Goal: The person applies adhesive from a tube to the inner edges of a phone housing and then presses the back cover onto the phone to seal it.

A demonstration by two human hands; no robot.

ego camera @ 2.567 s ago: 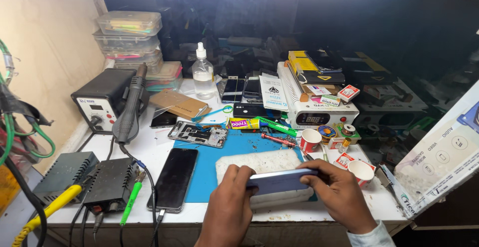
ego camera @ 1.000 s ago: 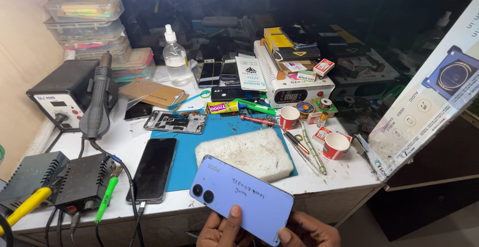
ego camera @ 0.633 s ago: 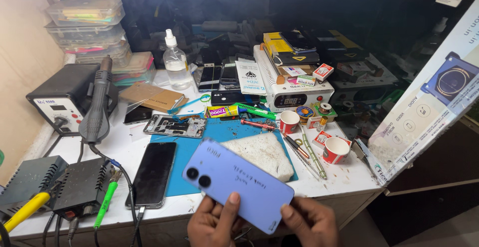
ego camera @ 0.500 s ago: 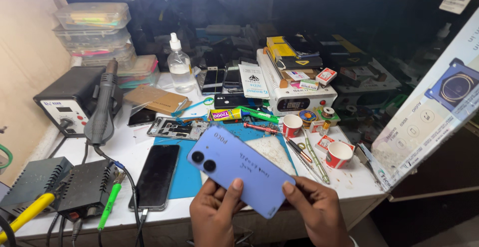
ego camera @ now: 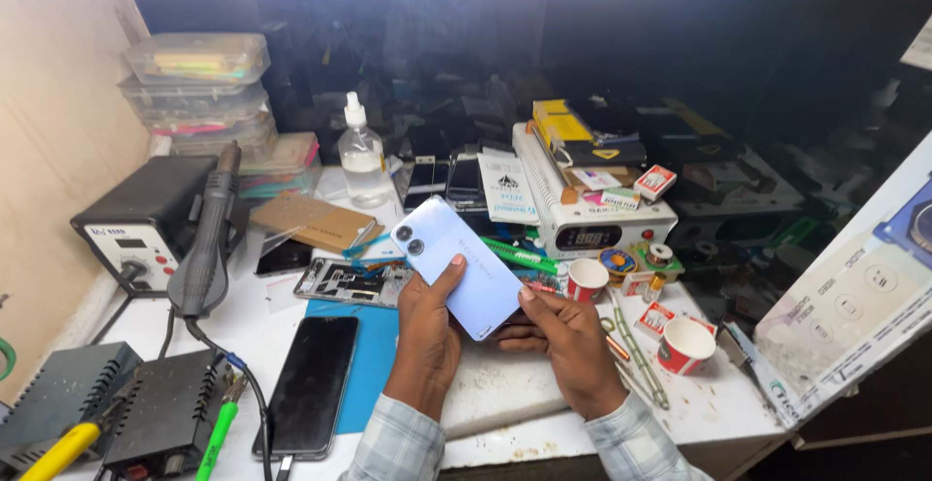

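Both hands are clamped on the light blue phone (ego camera: pixel 460 265), holding it up over the bench with its back to the camera. Left hand (ego camera: pixel 427 331) wraps the lower left edge, thumb pressed along the back; right hand (ego camera: pixel 563 340) pinches the lower right corner, thumb on the rim. It's a glossy pale blue slab, tilted, two round camera lenses stacked at the upper left corner. Under the wrists lies a white pad (ego camera: pixel 505 389) on a blue mat (ego camera: pixel 364 364). Just left, a black phone (ego camera: pixel 311 384) lies flat. Right, two red-and-white paper cups (ego camera: pixel 684 343). Farther back, a clear bottle (ego camera: pixel 364 159) and a black rework station (ego camera: pixel 146 221).
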